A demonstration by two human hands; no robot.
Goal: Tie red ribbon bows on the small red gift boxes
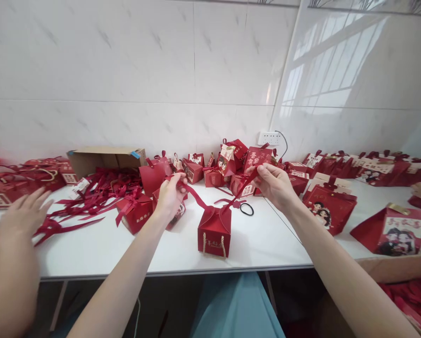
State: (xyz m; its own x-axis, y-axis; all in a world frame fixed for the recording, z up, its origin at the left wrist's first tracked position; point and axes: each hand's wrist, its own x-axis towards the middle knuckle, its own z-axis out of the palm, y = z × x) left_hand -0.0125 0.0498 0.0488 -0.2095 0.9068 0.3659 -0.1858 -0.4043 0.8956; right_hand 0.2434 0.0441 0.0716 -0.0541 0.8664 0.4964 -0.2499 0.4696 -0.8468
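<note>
A small red gift box (pixel 214 232) with gold rope handles stands near the front edge of the white table (pixel 259 244). A dark red ribbon (pixel 199 199) runs from the box top out to both sides. My left hand (pixel 170 195) pinches the ribbon's left end, fingers closed. My right hand (pixel 271 182) pinches the right end, pulled up and to the right. Both ends are taut above the box.
Several tied red boxes (pixel 134 213) and a heap of loose ribbons (pixel 101 188) lie left, by an open cardboard box (pixel 106 159). Another person's hand (pixel 20 213) reaches in at far left. More red boxes (pixel 330 206) crowd the back and right. A black hair tie (pixel 247 209) lies beside the box.
</note>
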